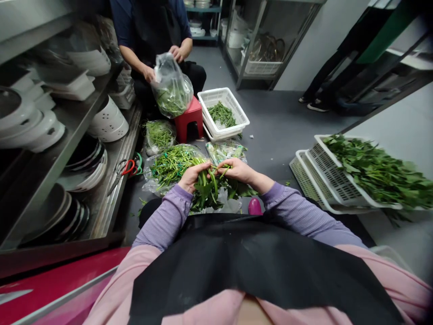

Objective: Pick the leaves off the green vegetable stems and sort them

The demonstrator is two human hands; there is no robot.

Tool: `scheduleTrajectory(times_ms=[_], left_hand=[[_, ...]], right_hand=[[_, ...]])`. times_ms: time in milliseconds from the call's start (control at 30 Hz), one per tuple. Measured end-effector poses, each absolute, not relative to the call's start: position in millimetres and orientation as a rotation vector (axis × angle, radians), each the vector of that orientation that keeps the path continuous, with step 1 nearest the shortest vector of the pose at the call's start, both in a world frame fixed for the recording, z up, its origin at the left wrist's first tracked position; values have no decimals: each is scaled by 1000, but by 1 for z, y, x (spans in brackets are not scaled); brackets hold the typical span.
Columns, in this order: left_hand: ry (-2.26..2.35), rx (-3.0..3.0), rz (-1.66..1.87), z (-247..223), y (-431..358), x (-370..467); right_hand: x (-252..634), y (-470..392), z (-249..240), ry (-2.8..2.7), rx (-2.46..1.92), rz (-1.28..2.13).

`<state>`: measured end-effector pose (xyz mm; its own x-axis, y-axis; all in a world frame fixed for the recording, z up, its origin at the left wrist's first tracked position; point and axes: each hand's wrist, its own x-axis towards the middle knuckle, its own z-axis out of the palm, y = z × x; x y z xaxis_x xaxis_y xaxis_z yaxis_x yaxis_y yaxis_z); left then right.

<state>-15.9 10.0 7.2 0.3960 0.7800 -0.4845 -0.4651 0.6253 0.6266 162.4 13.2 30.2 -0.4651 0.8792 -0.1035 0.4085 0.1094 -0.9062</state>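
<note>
Leafy greens (206,190), held in both hands (193,177)

Single wide head-worn view, facing forward and down, apron (257,262) nearest, hands (194,177) mid-frame, floor (270,115) beyond

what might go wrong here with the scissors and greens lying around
The scissors lie at the edge of the low shelf, handles seemingly jutting past it; a bump might knock them down.
Leafy greens spill over the rim of the basket at right, so some could drop.
The left hand and right hand hold loose stems; pieces might slip free.
</note>
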Motion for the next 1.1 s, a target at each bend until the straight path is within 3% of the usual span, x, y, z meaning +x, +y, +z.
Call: scheduleTrajectory(times_ms=[200, 400, 500, 633, 900, 1100], left_hand=[[807, 430, 856, 7, 6, -11], [842, 409, 1047, 12, -2, -7], [897, 371, 1100, 12, -1, -6], [980, 332, 1142, 13, -1, -2], [1055, 295, 1125, 16, -7, 4], [1028, 387, 1218, 11, -6, 4]], right_hand=[[157, 13, 24, -1915, -1172, 1047], [164, 22, 15, -1132, -1397, 1229], [175, 12, 21, -1389, -1380, 1146], [171, -10, 29, -1944, -1373, 715], [150, -11, 12, -2416, -1511, 249], [152, -4, 10, -2356, -1490, 309]])
